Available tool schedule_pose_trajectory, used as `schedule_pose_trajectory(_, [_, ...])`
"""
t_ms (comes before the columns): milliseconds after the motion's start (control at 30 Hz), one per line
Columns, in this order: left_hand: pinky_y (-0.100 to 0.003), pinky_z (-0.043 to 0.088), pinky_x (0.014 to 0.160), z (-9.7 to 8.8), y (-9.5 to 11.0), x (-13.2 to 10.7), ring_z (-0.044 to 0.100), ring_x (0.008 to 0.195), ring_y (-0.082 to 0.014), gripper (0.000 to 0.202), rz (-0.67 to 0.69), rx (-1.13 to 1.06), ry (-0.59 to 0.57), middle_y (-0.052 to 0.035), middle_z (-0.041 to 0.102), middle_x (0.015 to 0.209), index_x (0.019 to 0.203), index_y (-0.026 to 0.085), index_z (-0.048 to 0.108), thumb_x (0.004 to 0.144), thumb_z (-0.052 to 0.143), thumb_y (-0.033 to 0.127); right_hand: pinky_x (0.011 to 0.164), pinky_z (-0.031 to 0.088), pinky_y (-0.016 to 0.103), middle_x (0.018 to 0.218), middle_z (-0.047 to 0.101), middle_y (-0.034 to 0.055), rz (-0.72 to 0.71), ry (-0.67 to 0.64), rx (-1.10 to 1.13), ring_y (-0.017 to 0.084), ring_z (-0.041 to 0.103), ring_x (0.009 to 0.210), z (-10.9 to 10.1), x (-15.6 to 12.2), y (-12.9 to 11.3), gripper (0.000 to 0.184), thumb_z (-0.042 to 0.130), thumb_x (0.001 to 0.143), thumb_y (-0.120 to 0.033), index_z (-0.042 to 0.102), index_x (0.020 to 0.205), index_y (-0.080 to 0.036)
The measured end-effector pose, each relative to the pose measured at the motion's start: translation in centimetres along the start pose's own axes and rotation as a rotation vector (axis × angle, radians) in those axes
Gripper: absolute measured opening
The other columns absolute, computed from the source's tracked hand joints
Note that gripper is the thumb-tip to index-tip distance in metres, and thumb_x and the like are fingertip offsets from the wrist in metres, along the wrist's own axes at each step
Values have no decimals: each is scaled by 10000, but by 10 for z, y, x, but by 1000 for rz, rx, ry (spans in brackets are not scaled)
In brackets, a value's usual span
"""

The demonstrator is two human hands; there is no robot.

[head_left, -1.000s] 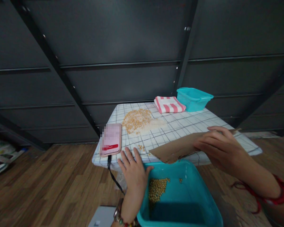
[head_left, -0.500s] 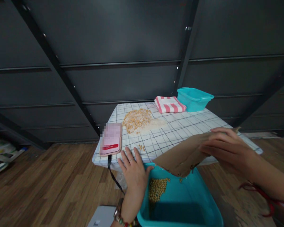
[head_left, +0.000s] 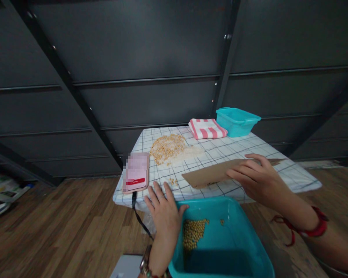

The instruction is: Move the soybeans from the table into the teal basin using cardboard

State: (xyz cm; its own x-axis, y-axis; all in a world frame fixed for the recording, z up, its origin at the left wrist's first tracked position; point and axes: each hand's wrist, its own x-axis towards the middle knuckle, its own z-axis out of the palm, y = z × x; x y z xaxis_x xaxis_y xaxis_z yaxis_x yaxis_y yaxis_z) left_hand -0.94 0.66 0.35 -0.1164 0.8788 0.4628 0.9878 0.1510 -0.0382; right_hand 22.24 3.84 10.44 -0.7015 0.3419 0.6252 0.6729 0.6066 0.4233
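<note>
Two hands at teal tub (head_left: 229,216): left hand (head_left: 164,210) open, flat on surface (head_left: 220,154) at tub's far-left rim; right hand (head_left: 256,179) gripping cardboard sheet (head_left: 208,175), lying just beyond tub; soybeans (head_left: 193,231) inside tub.

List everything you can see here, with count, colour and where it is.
table: one, white checked cloth, centre
loose beans: one pile, tan, far left of table
cardboard sheet: one, brown, near table edge
phone: one, pink, table's left corner
striped cloth: one, pink-white, far side
small tub: one, teal, beside striped cloth
large tub: one, teal, below table edge, beans inside
left hand: open, on table edge by large tub
right hand: gripping cardboard sheet
</note>
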Motion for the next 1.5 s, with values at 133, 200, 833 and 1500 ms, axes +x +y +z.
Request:
schedule_pose_trajectory(133, [-618,331,945,2,-1,0,389,1197,-475,849,4,-2,9,-313,458,1286,1230,23,478,569,726,495,810,362,368,703,616,-20,14,21,2,141,514,692,-3,-1,2,273,381,764,-5,509,882,-216])
schedule_pose_trajectory(200, [-616,325,951,3,-1,0,380,1205,-475,847,3,-2,5,-315,453,1290,1232,20,474,574,724,490,826,361,371,725,624,-17,4,28,61,137,519,705,-6,-3,1,255,390,782,-15,510,897,-208])
schedule_pose_trajectory(833, [-622,285,982,-1,0,0,341,1236,-470,824,-20,-51,-63,-321,411,1323,1256,17,448,608,713,451,832,347,360,714,611,-21,29,45,73,129,510,698,-2,4,-8,259,375,780,-12,507,896,-203])
schedule_pose_trajectory(1500, [-635,275,974,3,-1,-2,336,1238,-472,843,-4,-34,-29,-313,408,1330,1280,44,417,614,693,481,807,350,349,684,617,-21,21,28,-20,139,475,681,7,14,-6,297,401,713,5,575,828,-206])
